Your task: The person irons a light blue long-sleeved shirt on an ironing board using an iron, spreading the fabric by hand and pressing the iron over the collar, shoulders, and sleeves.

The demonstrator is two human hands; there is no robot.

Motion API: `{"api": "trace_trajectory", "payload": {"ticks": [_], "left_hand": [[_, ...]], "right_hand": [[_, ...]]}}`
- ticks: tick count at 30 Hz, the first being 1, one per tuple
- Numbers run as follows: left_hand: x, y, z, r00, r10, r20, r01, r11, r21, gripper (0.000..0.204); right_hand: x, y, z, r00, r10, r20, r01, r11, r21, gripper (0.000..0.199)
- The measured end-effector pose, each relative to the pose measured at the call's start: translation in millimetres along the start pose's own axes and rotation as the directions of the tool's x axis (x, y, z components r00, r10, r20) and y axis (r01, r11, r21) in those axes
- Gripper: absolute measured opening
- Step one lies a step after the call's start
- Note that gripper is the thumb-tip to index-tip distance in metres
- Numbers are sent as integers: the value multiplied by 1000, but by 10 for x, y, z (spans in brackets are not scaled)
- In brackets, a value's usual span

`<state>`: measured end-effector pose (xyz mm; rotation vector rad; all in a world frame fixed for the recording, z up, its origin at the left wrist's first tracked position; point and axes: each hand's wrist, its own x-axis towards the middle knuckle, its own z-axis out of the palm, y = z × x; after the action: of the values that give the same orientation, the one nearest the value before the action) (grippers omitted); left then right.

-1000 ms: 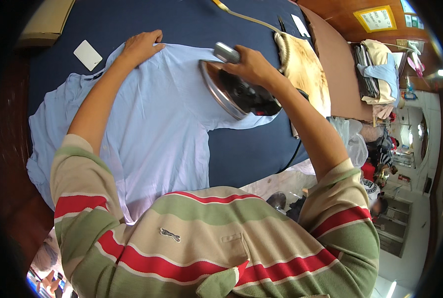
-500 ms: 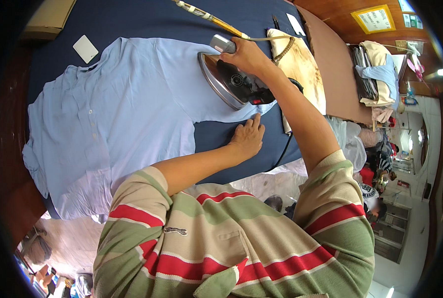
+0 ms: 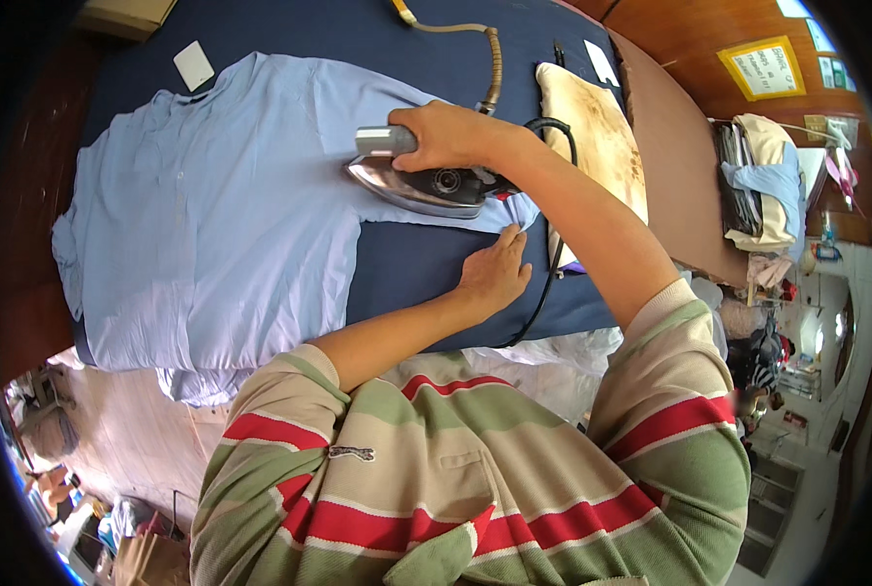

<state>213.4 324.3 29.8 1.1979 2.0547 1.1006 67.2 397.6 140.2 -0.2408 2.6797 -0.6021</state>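
Note:
A light blue button-front shirt [image 3: 240,195] lies spread on a navy-covered ironing table [image 3: 406,264], one sleeve stretched to the right. My right hand [image 3: 446,137] is wrapped round the grey handle of a steam iron [image 3: 411,190]. The iron rests on that sleeve, its tip pointing left toward the shirt's body. Below and right of it, my left hand [image 3: 494,276] touches the edge of the sleeve's end with its fingertips. Those fingers are stretched out, and the thumb stands apart from them. The iron's soleplate is mostly hidden against the cloth.
A black cord [image 3: 543,303] hangs from the iron over the table's near edge. Right of the sleeve lies a scorched cream pad [image 3: 597,146]. A ribbed hose [image 3: 494,68] crosses the far side. A white card [image 3: 193,66] lies far left; folded garments [image 3: 758,186] are stacked far right.
The iron, held by my right hand, has moved left along the sleeve and turned so its tip points more to the left. My left hand's fingertips stay at the sleeve's end.

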Motion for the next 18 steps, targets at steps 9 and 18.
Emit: {"api": "trace_trajectory", "payload": {"ticks": [9,18], "left_hand": [[-602,-311,-497,933,358,28,-357,916,186,37],[-1049,-1027,-1165,741,35,-670,379,802,462,15]], "right_hand": [[-502,47,119,990,-66,126,66,998,4,42],[-308,-263,180,998,-59,37,57,997,60,42]]}}
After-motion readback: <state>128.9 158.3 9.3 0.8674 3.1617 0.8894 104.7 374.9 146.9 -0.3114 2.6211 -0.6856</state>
